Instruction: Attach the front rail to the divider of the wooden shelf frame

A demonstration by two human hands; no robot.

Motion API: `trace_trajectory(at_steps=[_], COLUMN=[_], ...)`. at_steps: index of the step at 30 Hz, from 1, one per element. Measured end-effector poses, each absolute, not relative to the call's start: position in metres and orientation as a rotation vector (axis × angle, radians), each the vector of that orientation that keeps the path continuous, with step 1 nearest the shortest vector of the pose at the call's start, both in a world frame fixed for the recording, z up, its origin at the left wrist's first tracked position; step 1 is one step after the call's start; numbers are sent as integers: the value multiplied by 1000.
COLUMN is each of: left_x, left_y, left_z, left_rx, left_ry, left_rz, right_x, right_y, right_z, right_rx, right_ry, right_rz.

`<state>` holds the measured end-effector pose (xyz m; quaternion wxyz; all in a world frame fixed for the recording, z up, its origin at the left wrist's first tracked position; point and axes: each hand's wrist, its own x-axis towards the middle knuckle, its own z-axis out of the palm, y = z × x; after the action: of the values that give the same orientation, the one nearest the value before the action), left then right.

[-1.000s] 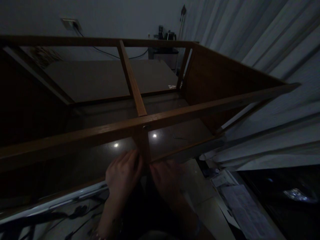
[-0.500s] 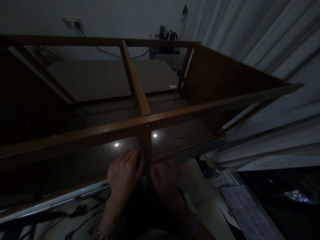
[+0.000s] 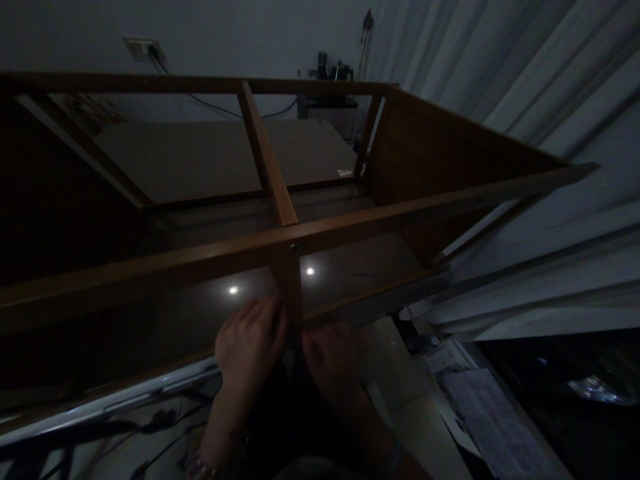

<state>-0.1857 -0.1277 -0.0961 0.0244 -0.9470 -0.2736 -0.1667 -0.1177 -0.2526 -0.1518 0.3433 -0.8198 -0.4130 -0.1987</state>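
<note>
A brown wooden cabinet frame (image 3: 380, 213) lies in front of me in a dim room, its open side facing up. A short upright post (image 3: 288, 283) joins the near rail to the lower panel (image 3: 200, 313). My left hand (image 3: 250, 347) rests at the foot of that post, fingers curled against its left side. On the post's right side sits my right hand (image 3: 333, 357), fingers bent at the same joint. What the fingers hold is too dark to make out. A metal fitting (image 3: 296, 247) shows on the rail above the post.
A small metal key or screw (image 3: 359, 272) lies on the glossy lower panel. Pale curtains (image 3: 525, 100) hang on the right. Papers (image 3: 480, 413) lie on the floor at lower right. A flat board (image 3: 210, 157) lies beyond the frame, and a wall socket (image 3: 143, 48) is at upper left.
Both hands stay at the base of the post with only slight shifts; the view wobbles a little.
</note>
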Motion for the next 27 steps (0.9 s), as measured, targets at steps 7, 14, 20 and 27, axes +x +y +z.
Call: trace_trajectory(at_steps=[7,14,20,27], left_x=[-186,-186,-186,-187], left_y=[-129,-127,-128,-127], left_z=[-97,-96,-95,-96], left_rx=[-2936,-2934,-2927,-2928], left_ry=[-847,-811,-790,-791], left_rz=[-508,-505,-508,-507], right_x=[-115,-110,-105,-111], right_y=[-250,-250,-253,-248], right_z=[-151,-145,-141,-138], right_rx=[-2132,-2155,-2146,-2154], right_ry=[-1106,-1180,-1153,-1101], right_rz=[-448,-391,-309,-301])
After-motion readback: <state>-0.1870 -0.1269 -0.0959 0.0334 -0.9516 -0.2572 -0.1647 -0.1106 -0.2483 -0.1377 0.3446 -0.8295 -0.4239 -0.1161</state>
